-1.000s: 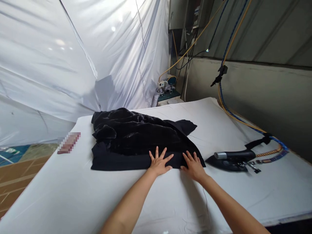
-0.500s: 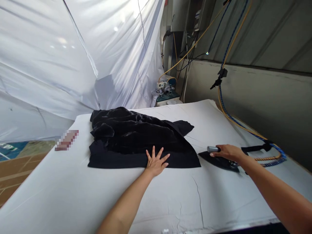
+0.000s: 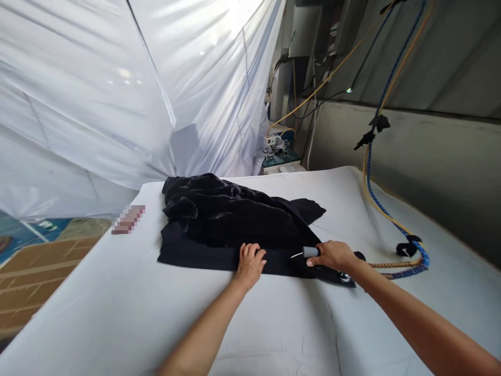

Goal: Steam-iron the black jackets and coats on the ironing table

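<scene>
A black garment (image 3: 230,224) with a shiny, plush upper part and a smooth, flat band along its near edge lies on the white padded table (image 3: 117,303). My left hand (image 3: 251,265) rests on that band, fingers a little bent and slightly apart, grasping nothing that I can see. To its right, my right hand (image 3: 332,257) is wrapped around the grey handle of a steam iron (image 3: 340,275). The iron's front part is over the right end of the band, its tip pointing left. Its dark body blends with the cloth, so the exact contact is hard to make out.
Blue and orange hoses (image 3: 376,193) hang at the right and run along the table to the iron. White sheeting (image 3: 97,94) drapes behind, and a sewing machine (image 3: 279,151) stands at the back. A pixelated reddish item (image 3: 129,219) lies at the left edge.
My right hand has moved the iron left, from beside the garment onto its right end. The spread fingers of my left hand have drawn closer together and bent. The camera view has shifted slightly.
</scene>
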A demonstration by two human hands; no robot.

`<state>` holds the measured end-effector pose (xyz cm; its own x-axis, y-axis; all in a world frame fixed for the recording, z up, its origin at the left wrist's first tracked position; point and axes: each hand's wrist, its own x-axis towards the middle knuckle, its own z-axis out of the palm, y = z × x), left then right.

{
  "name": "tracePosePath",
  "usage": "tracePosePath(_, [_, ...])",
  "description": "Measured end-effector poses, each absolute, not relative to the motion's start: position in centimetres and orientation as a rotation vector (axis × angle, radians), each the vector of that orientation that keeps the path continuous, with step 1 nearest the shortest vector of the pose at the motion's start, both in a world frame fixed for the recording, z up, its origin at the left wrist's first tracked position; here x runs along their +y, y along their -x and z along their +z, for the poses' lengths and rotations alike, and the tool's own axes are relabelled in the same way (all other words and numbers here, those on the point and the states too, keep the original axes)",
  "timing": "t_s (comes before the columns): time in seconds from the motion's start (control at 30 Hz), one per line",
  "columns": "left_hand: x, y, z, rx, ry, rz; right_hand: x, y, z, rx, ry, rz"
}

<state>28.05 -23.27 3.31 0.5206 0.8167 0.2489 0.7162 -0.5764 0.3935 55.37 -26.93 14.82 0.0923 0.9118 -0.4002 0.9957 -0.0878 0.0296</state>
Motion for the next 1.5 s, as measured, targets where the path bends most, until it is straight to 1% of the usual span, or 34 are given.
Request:
tracePosePath(0.07, [-23.0, -25.1, 3.3, 1.433, -2.482, 0.669, -26.0, -54.6, 14.2, 1.899, -2.095, -0.391])
tracePosePath(0.13, [-22.6, -21.9, 3.1, 1.58, -2.434, 0.655, -25.1, -54.0, 13.8, 1.932, -2.089, -0.412])
tracePosePath(0.27, [-21.8, -16.9, 2.7, 1.788, -2.343, 0.469, -24.1, -51.9, 13.3, 2.034, -2.035, -0.409])
tracePosePath(0.5, [-19.6, -14.6, 3.1, 1.731, -2.227, 0.12, -23.7, -47.1, 13.6, 2.238, -1.773, -0.47])
tracePosePath(0.63, [-18.4, -14.3, 3.2, 1.675, -2.134, -0.01, -23.1, -44.5, 13.8, 2.168, -1.896, -0.466])
tracePosePath(0.73, [-18.2, -14.1, 2.9, 1.664, -2.136, -0.035, -22.3, -42.5, 13.9, 2.165, -1.923, -0.467])
tracePosePath(0.8, [-18.3, -13.8, 2.6, 1.658, -2.153, 0.011, -21.7, -41.2, 14.0, 2.211, -1.864, -0.482])
tracePosePath(0.87, [-18.3, -13.2, 2.4, 1.676, -2.164, 0.149, -21.1, -39.9, 14.2, 2.258, -1.796, -0.506])
tracePosePath(1.03, [-18.2, -9.4, 3.3, 1.817, -2.099, 0.791, -19.7, -36.6, 14.0, 2.279, -1.771, -0.55])
tracePosePath(1.13, [-18.1, -5.3, 4.4, 2.028, -1.874, 1.001, -18.8, -34.7, 13.5, 2.262, -1.833, -0.555])
tracePosePath(1.27, [-17.3, 0.0, 4.5, 2.148, -1.611, 0.991, -17.7, -33.0, 12.9, 2.255, -1.918, -0.545])
tracePosePath(1.37, [-15.4, 2.5, 3.4, 2.059, -1.61, 0.95, -17.6, -32.4, 12.7, 2.301, -1.851, -0.5])
tracePosePath(1.5, [-11.9, 3.7, 2.2, 1.937, -1.496, 0.893, -17.8, -30.9, 12.8, 2.302, -1.786, -0.455])
